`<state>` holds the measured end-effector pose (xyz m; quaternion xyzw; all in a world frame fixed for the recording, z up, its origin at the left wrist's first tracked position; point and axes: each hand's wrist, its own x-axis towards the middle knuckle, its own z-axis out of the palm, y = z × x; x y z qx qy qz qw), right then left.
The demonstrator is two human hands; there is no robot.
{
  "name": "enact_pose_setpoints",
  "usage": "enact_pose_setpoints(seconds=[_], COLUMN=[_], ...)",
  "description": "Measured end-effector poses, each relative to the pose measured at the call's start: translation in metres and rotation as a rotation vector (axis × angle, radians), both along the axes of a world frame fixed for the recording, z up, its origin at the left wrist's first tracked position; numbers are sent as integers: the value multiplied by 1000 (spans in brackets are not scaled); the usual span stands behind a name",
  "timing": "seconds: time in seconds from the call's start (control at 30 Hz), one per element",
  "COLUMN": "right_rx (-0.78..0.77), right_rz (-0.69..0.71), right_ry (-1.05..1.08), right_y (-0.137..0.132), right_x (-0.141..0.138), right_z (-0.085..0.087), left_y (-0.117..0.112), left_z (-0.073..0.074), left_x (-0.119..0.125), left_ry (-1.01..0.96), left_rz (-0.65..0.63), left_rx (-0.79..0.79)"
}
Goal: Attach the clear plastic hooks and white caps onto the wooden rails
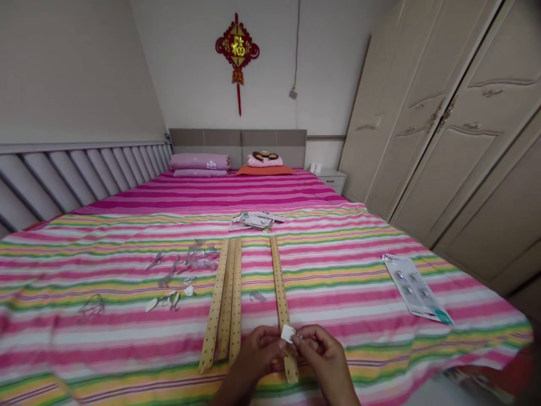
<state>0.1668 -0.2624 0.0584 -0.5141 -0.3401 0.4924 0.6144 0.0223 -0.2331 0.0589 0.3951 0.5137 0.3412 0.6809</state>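
At left on the bed (pixel 139 338), three perforated wooden strips (pixel 220 316) lie close together, long axes running near to far, just beside the left hand (pixel 258 354). That hand's grip is closed, thumb and finger pinching the left side of a small white piece (pixel 288 333). The piece sits between the hands, over the near part of a single perforated strip (pixel 279 282) whose long axis runs far, roughly square to the line joining the hands; whether they touch cannot be told. To its right, the right hand (pixel 324 354) pinches the piece's right edge; both hands look about equally near.
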Motion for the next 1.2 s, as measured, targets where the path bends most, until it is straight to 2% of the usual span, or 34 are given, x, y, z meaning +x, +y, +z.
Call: enact_pose_setpoints(seconds=[0.1,0.27,0.33,0.43,0.53,0.67,0.8,0.9,1.07,1.2], right_rx=[-1,-37,-50,-46,-38,-9,-16,53,333,495], right_rz=[28,117,149,166,102,-51,-48,-47,-111,-76], right_ry=[-29,-22,-5,30,63,65,18,-148,-599,-771], right_y=[-5,-2,1,4,0,-10,-18,-22,-27,-28], right_x=[0,12,17,20,16,5,-3,-6,-4,-2], right_z=[-2,1,5,9,5,-9,-26,-34,-36,-38], left_y=[0,1,1,2,2,-1,-4,-4,-2,0], left_z=[-7,1,0,-9,-17,-18,-18,-17,-7,-5], left_x=[-1,-8,-6,0,4,6,9,11,11,12], left_ry=[5,38,37,-6,1,77,139,156,144,153], left_rz=[44,-22,-33,-11,54,85,41,9,10,-15], left_rx=[95,342,375,324,268,152,68,57,65,37])
